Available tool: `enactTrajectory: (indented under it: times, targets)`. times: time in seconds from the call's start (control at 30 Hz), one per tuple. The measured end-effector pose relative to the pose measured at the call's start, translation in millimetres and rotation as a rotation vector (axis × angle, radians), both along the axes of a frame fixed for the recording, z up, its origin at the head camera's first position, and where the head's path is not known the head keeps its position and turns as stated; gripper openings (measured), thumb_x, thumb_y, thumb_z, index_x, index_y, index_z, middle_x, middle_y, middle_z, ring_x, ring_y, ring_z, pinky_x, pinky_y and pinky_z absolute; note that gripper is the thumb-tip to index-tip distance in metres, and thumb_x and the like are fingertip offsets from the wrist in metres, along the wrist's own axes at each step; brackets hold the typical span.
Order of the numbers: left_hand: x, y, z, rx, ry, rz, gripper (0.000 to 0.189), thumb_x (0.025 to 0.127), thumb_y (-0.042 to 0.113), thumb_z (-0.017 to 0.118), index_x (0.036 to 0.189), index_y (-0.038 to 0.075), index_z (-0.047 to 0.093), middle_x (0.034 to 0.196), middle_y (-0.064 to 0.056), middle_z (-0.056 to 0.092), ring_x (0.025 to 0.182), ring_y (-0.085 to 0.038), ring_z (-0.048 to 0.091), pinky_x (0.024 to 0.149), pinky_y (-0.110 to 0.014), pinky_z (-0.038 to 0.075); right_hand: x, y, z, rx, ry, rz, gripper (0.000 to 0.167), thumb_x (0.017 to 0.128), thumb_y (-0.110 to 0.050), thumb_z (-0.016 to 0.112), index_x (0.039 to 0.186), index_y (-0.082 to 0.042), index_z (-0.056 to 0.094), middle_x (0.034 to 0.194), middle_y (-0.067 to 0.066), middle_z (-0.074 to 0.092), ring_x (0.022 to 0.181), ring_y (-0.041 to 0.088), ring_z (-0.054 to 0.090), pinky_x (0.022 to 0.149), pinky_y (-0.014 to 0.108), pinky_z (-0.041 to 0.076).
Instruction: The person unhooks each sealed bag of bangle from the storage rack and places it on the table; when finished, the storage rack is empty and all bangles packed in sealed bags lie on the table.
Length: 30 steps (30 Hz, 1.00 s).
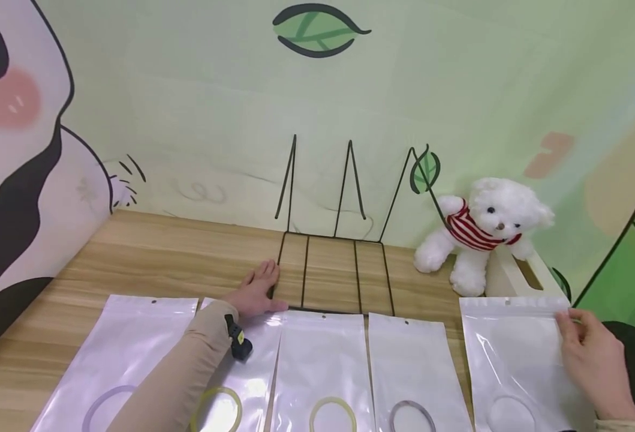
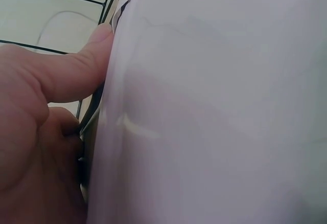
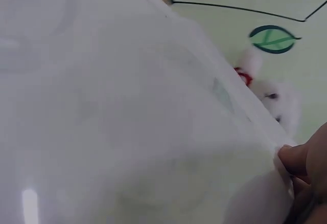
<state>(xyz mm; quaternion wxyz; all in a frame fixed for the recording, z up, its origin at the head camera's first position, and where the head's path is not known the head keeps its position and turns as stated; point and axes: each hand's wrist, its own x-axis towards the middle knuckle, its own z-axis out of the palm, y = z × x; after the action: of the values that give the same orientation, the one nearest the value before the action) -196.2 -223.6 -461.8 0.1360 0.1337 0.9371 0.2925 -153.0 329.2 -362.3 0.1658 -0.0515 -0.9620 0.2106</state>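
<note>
My right hand (image 1: 592,360) pinches the upper right corner of a white zip-top bag (image 1: 511,354) at the right end of a row. In the right wrist view, thumb and finger grip the corner of that bag (image 3: 127,91). My left hand (image 1: 255,294) lies with fingers extended at the front left corner of a black wire rack (image 1: 357,270). Its thumb is right at the top edge of another white bag (image 1: 252,354), which fills much of the left wrist view. Part of this bag is hidden under the left forearm.
More white bags (image 1: 322,354) lie side by side along the front, with ring shapes low on them. A white teddy bear (image 1: 471,270) in a striped shirt sits against a pale box (image 1: 503,273) at right. Behind the wooden table (image 1: 187,252) hangs a printed backdrop.
</note>
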Motion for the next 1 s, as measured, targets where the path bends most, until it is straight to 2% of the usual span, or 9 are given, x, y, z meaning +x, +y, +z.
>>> enactTrajectory:
  times: [0.13,0.23,0.33,0.43,0.57,0.73,0.83,0.9,1.0]
  targets:
    - [2.4,-0.3,-1.8,-0.003,0.0,-0.011,0.094,0.093,0.042,0.061,0.151,-0.008,0.006,0.158,-0.024,-0.006,0.146,-0.036,-0.009,0.116,-0.052,-0.004,-3.8,9,-19.8,-0.022,-0.136,0.003,0.051,0.104,-0.037,0.038,0.121,0.009,0.051,0.09,0.027,0.062,0.074,0.033,0.057,0.054,0.033,0.039]
    - [3.5,-1.5,-3.1,0.0,-0.001,-0.01,0.094,0.093,0.041,0.061,0.151,-0.008,0.006,0.158,-0.024,-0.006,0.146,-0.036,-0.009,0.116,-0.052,-0.004,-3.4,12,-29.6,-0.031,-0.194,-0.002,0.05,0.104,-0.038,0.038,0.121,0.008,0.05,0.095,0.026,0.062,0.08,0.035,0.058,0.057,0.035,0.039]
    - [5.1,-3.3,-2.4,-0.003,-0.005,-0.004,0.094,0.094,0.042,0.06,0.151,-0.007,0.005,0.158,-0.023,-0.007,0.146,-0.034,-0.009,0.116,-0.051,-0.005,-2.4,11,-37.1,-0.025,-0.215,-0.007,0.052,0.104,-0.039,0.039,0.124,0.008,0.049,0.097,0.026,0.062,0.082,0.036,0.057,0.059,0.037,0.038]
    - [7.1,-5.6,-0.7,-0.002,-0.007,0.001,0.093,0.094,0.041,0.06,0.151,-0.007,0.004,0.158,-0.023,-0.007,0.146,-0.034,-0.009,0.116,-0.051,-0.005,-1.3,8,-41.5,-0.019,-0.257,-0.007,0.062,0.102,-0.044,0.041,0.131,0.011,0.042,0.104,0.03,0.06,0.086,0.04,0.057,0.062,0.042,0.04]
    - [9.9,-8.5,1.7,0.011,-0.007,0.006,0.093,0.094,0.039,0.061,0.151,-0.008,0.004,0.158,-0.024,-0.007,0.146,-0.035,-0.009,0.116,-0.052,-0.005,0.1,5,-44.8,0.01,-0.346,-0.016,0.08,0.097,-0.055,0.046,0.139,0.011,0.029,0.117,0.041,0.051,0.097,0.054,0.053,0.068,0.055,0.043]
    - [11.7,-10.2,1.6,0.009,-0.019,0.012,0.092,0.094,0.04,0.06,0.151,-0.006,0.004,0.159,-0.021,-0.008,0.146,-0.033,-0.01,0.116,-0.05,-0.005,2.2,3,-47.6,0.058,-0.469,-0.05,0.105,0.087,-0.07,0.05,0.144,0.011,0.016,0.119,0.045,0.044,0.097,0.06,0.051,0.068,0.059,0.043]
    - [12.3,-10.7,1.4,0.015,-0.027,0.018,0.093,0.094,0.039,0.061,0.152,-0.006,0.004,0.159,-0.021,-0.008,0.146,-0.032,-0.011,0.116,-0.05,-0.006,5.1,2,-50.3,0.076,-0.481,-0.023,0.112,0.084,-0.071,0.054,0.144,0.014,0.014,0.127,0.043,0.036,0.105,0.061,0.045,0.075,0.064,0.041]
    - [12.7,-10.5,1.9,0.017,-0.03,0.022,0.093,0.094,0.039,0.062,0.152,-0.005,0.004,0.159,-0.021,-0.008,0.146,-0.032,-0.01,0.116,-0.05,-0.006,7.8,2,-51.5,0.102,-0.465,0.023,0.11,0.085,-0.068,0.056,0.143,0.016,0.014,0.131,0.043,0.029,0.11,0.062,0.039,0.08,0.068,0.039]
    - [13.1,-9.3,2.8,0.011,-0.025,0.02,0.094,0.093,0.04,0.062,0.152,-0.005,0.004,0.159,-0.02,-0.007,0.146,-0.032,-0.01,0.116,-0.049,-0.006,12.3,3,-53.0,0.143,-0.47,0.084,0.109,0.087,-0.064,0.057,0.143,0.018,0.012,0.129,0.045,0.026,0.112,0.064,0.035,0.081,0.072,0.037]
